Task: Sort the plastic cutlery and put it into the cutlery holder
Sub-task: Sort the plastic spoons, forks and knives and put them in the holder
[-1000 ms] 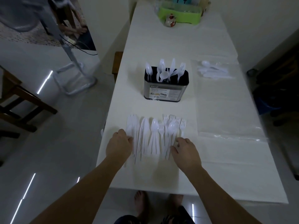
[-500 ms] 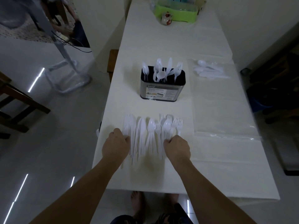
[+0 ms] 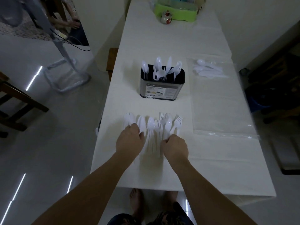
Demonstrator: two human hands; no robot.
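Head view: The left hand is laid knuckles-up over the left handles of the loose cutlery row; its fingertips are hidden, so a grip cannot be confirmed. The right hand is curled, seemingly pinching handles at the row's right side. The row is spread on the near table; the cutlery holder, partly filled, is set farther back. Risk is judged: overlapped forks and spoons may be lifted together and mis-sorted, or light pieces knocked over the near edge.
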